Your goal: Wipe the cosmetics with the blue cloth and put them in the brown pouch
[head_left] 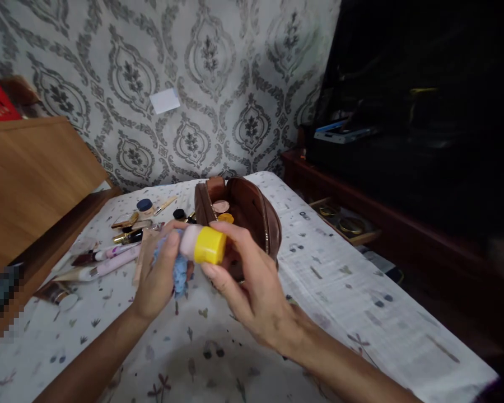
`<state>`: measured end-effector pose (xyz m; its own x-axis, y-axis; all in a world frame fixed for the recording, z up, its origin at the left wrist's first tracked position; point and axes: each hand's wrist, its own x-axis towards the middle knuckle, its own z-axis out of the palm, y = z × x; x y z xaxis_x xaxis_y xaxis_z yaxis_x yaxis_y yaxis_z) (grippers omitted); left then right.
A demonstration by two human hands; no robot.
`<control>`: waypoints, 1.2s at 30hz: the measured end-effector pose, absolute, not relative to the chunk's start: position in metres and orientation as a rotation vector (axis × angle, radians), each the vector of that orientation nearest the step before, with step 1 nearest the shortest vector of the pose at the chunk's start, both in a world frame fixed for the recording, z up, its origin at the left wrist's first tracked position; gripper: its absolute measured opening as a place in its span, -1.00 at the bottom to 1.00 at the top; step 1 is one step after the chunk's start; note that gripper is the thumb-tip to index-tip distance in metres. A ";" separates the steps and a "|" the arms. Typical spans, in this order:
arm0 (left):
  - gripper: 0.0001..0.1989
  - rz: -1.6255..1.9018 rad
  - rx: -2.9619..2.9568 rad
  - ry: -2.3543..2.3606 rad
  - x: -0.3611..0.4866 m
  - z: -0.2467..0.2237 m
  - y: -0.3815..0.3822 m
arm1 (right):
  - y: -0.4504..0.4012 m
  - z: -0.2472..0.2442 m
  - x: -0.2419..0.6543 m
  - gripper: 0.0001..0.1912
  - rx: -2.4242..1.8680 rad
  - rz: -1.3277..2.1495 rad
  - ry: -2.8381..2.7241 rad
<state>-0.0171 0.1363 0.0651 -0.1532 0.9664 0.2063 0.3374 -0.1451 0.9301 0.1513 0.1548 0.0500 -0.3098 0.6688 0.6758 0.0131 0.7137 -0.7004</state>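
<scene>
I have a small container (203, 244) up in front of me, above the middle of the cloth-covered table (344, 313), just on my side of the open brown bag (273, 224) that stands toward the far edge. It is short and rounded, with a smooth, pale pinkish body and a bright, glossy yellow cap (212, 246); it lies on its side, cap to the right. My left hand (162, 274) is curled around the body end, with a fluffy blue cloth (180, 277) bunched in its grip. My right hand (256, 285) is partly closed, thumb and fingers bent about the cap. Toward the table's left edge lie a pink-handled brush (115, 263) and other cosmetics, and a jar (144, 206) with a dark blue lid stands nearer the far edge.
</scene>
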 end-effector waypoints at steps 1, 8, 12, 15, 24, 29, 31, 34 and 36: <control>-0.54 1.360 1.581 1.507 -0.016 0.066 0.138 | 0.156 0.048 0.156 -0.61 -0.564 0.713 -1.779; -0.76 1.256 2.724 1.451 -0.013 0.066 0.147 | 0.167 0.032 0.185 -0.59 -0.724 0.700 -1.628; -0.66 0.820 3.200 1.491 -0.019 0.052 0.146 | 0.173 0.037 0.198 -0.65 -0.741 0.645 -1.570; -0.50 0.452 3.243 1.546 -0.023 0.049 0.140 | 0.179 0.044 0.206 -0.68 -0.749 0.607 -1.592; -0.20 0.070 3.147 1.517 -0.028 0.061 0.130 | 0.205 0.057 0.202 -0.62 -0.792 0.545 -2.005; -0.21 0.074 3.113 1.572 -0.029 0.056 0.129 | 0.216 0.064 0.207 -0.70 -0.861 0.513 -2.295; -0.19 -0.053 3.124 1.602 -0.029 0.054 0.128 | 0.217 0.070 0.209 -0.75 -0.958 0.565 -2.376; -0.23 -0.148 3.160 1.650 -0.030 0.049 0.126 | 0.219 0.081 0.205 -0.81 -1.005 0.626 -2.488; -0.27 -0.121 3.188 1.692 -0.030 0.044 0.126 | 0.223 0.087 0.195 -0.84 -1.014 0.655 -2.579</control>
<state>-0.0302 0.1258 0.0439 0.5828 0.7975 0.1561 0.7671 -0.4765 -0.4294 0.1945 0.2233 0.0873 -0.7088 0.6980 0.1023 0.5647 0.6483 -0.5108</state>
